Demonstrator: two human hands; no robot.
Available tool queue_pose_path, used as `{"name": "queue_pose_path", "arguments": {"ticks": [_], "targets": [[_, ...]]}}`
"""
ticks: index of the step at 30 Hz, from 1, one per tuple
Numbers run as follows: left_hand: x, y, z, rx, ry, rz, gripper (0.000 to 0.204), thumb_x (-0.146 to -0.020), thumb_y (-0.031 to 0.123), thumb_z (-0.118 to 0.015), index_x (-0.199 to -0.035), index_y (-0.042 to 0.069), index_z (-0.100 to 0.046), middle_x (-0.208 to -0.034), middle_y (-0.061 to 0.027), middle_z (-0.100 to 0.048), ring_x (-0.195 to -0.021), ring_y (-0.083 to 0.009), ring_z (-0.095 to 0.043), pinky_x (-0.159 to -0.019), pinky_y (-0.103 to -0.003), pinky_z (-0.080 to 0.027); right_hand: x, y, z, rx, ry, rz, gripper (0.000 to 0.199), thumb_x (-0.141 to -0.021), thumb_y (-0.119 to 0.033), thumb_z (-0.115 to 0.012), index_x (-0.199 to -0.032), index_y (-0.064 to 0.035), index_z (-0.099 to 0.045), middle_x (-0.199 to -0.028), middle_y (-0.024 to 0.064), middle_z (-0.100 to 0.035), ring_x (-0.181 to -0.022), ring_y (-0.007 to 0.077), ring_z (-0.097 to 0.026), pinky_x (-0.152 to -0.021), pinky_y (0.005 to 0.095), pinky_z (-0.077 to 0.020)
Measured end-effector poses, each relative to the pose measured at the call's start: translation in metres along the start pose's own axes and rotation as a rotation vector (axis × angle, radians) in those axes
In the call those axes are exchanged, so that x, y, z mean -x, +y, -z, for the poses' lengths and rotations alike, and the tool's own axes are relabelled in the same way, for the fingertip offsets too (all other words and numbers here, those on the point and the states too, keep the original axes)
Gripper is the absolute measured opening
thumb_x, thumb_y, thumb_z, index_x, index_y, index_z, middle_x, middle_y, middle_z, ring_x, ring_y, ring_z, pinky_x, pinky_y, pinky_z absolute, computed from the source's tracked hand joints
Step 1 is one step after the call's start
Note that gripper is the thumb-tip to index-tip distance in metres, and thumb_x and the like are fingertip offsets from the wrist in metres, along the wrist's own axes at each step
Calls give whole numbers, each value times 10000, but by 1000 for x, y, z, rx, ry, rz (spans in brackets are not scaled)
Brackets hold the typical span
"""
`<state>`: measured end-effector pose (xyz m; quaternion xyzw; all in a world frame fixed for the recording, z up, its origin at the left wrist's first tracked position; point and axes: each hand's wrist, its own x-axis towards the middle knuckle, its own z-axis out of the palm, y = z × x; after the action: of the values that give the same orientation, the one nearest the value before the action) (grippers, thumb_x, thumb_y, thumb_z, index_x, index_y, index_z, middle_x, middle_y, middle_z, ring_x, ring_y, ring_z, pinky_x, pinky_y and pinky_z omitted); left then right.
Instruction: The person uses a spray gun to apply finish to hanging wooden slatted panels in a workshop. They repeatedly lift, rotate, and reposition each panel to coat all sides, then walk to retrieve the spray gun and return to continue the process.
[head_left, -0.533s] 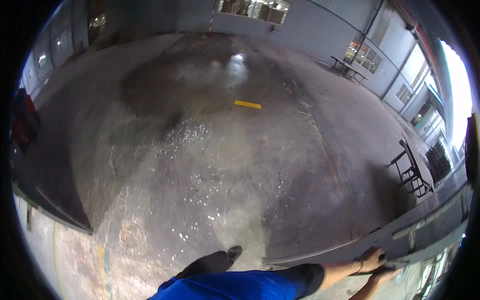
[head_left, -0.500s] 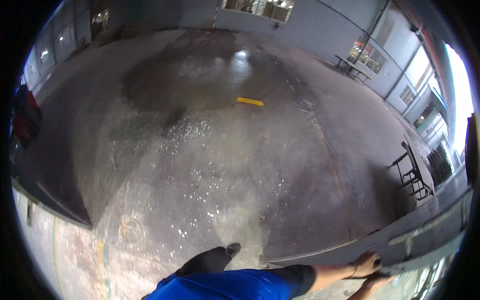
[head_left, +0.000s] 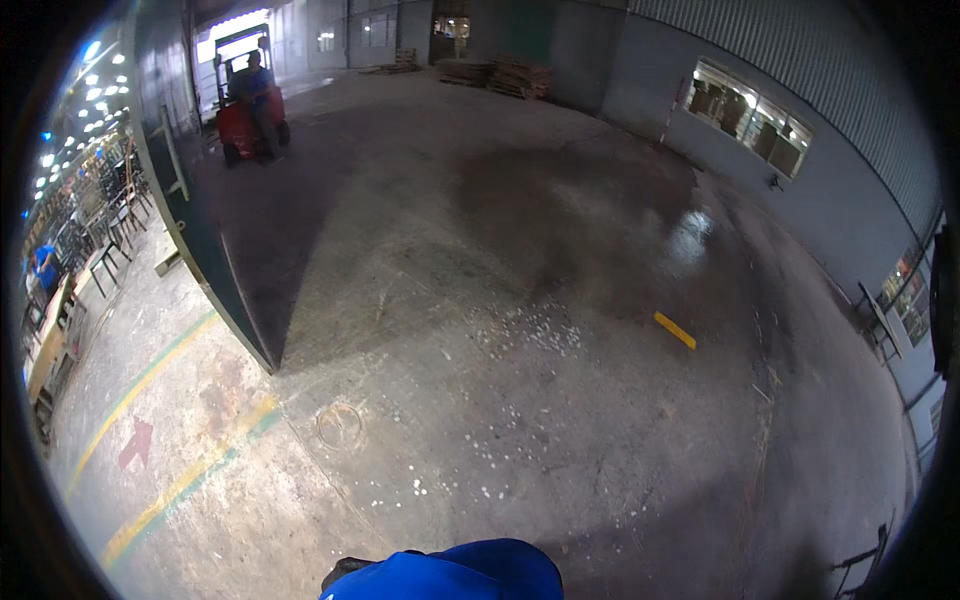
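Hands: neither of the person's own hands shows in the head view, so whether the fingers are spread, pressed together or pinching something cannot be told.
Held thing: nothing can be seen in or near any fingers; where a handled thing lies relative to them cannot be told.
Person's body: a blue garment (head_left: 470,572) bulges up from the lower edge, just left of centre, with a dark shoe tip (head_left: 345,572) touching its left side.
Floor: bare grey concrete floor (head_left: 560,330) fills most of the view, darker and glossy toward the far right, where it catches a bright reflection.
Debris: small white flecks (head_left: 520,335) lie scattered across the middle of the concrete, thinning out toward the blue garment.
Yellow mark: a short yellow strip (head_left: 675,330) lies on the concrete to the right of the flecks, well apart from the person.
Floor lines: a yellow and green painted stripe (head_left: 190,475) runs diagonally at lower left, with a red arrow (head_left: 135,445) beside it.
Round cover: a circular plate (head_left: 340,425) is set in the floor just right of the stripe.
Partition: a dark green wall panel (head_left: 195,230) stands at left.
Forklift: a red forklift (head_left: 250,115) with a seated person stands far off at upper left.
Pallets: stacked wooden pallets (head_left: 500,75) sit by the back wall.
Windows: a lit window row (head_left: 745,115) lines the right-hand wall.
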<state>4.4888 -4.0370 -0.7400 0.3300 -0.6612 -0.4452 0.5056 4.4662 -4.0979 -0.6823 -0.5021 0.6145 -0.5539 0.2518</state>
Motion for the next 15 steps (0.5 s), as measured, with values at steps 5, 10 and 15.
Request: {"name": "queue_pose_path", "arguments": {"ticks": [5,10,15], "targets": [[62,15,69,-24,51,0,272,-904,225,-651,-1047,-6,-668,-1010,-253,-683,-942,-399,-661,-851,-483,-525,83,-41,-64,-80,-72,15,656,-1123,-392,-335,-1612,33,-235,-1677,197,-259,-1540,326,-265,-1272,438,-185],[152,39,117,-33,75,-6,259,-894,217,-650,-1037,2,-676,-1004,-244,-688,-941,-388,-664,-854,-477,-531,190,-74,-104,-137,-129,30,657,-1122,-394,-336,-1613,32,-236,-1676,196,-261,-1538,327,-268,-1271,439,-187],[243,62,165,-21,34,-22,247,-885,209,-650,-1027,10,-683,-997,-235,-692,-939,-377,-668,-856,-471,-536,289,-104,-134,-178,-112,27,659,-1121,-397,-337,-1613,30,-237,-1676,196,-264,-1537,328,-270,-1271,439,-190]]}}
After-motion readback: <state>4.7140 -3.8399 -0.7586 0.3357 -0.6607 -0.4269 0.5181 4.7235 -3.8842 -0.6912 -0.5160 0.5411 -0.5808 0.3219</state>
